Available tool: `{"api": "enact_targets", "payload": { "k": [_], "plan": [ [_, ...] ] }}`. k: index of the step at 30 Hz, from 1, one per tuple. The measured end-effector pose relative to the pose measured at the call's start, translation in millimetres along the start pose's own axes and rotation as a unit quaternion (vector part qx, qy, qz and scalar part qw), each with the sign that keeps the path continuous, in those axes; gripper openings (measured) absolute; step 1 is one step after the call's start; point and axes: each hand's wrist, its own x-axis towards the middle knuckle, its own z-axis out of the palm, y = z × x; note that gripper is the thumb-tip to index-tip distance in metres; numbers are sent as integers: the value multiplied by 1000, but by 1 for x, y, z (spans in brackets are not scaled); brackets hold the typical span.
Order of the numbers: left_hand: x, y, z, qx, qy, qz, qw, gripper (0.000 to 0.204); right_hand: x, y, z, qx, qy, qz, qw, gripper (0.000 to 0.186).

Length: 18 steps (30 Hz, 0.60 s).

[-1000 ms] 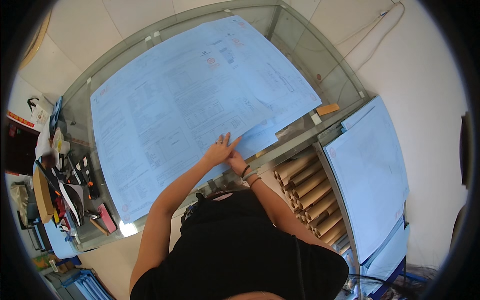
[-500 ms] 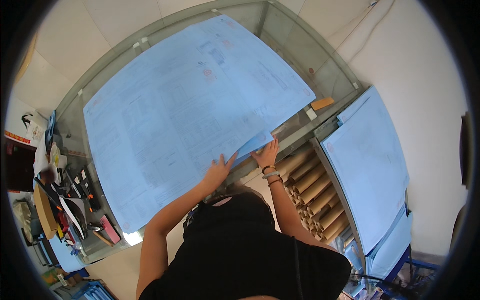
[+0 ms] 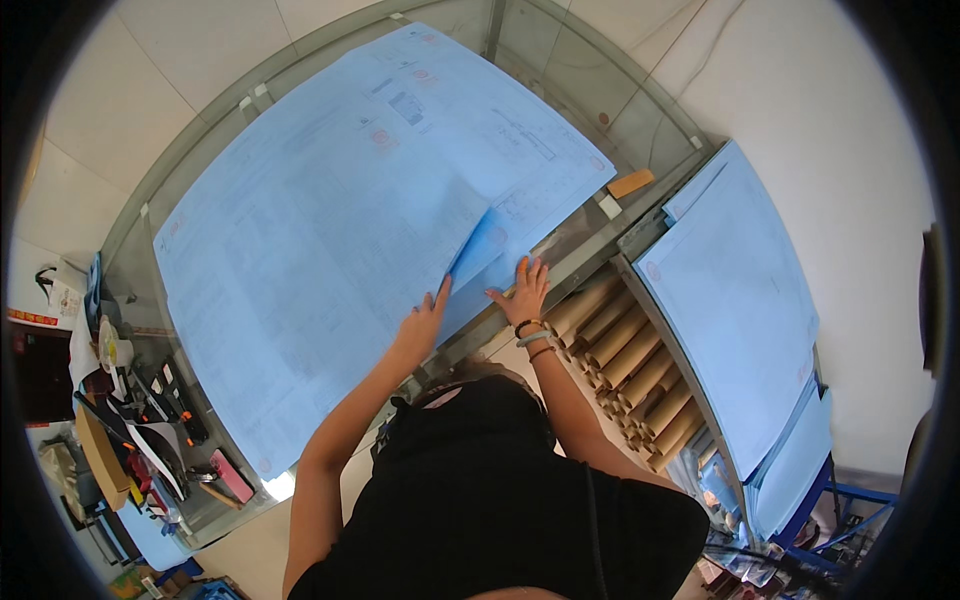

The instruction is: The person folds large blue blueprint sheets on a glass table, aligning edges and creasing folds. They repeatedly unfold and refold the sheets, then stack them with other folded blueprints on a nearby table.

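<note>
The large blue top sheet (image 3: 300,230) lies spread over most of the glass-topped table (image 3: 560,60), and its near right part is where the change shows. A second ago that edge lies almost flat and the two hands meet over it, one partly covering the other. Half a second ago the hands are apart and only a narrow opening shows at the edge. Now the edge stands up in a raised fold running away from the person, with a dark blue gap beneath it, and more of the lower blue sheet (image 3: 500,262) is uncovered to the right.

The left hand (image 3: 424,322) is at the near end of this fold, its fingers pointing away along the lifted edge. Its grip looks narrow, but the underside is hidden, so I cannot tell whether the paper is pinched. The right hand (image 3: 523,293), with bracelets (image 3: 533,338) at the wrist, has gone from under the left one to the table's near edge, where its grip is wide, fingers spread beside the edge of the lower sheet.

The orange-brown block (image 3: 630,183) stays just beyond the right corner of the top sheet. The cardboard tubes (image 3: 630,375) below the table and the stack of blue sheets (image 3: 740,310) on the right look unchanged.
</note>
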Motion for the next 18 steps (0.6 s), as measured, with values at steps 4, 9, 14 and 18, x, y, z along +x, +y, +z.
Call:
{"api": "enact_targets", "payload": {
  "k": [4,9,14,18],
  "plan": [
    [-4,6,11,-28,20,2,999,94,-6,-10,-4,13,27,-25,999,93],
    [21,1,22,-26,65,-38,997,91,-14,-25,2,186,53,-82,978,50],
    [15,-5,16,2,67,-6,998,89,-18,-41,-16,320,-77,141,934,37],
    [-9,-3,27,45,56,29,997,89,-16,-39,1,718,-166,248,629,51]
  ]
}}
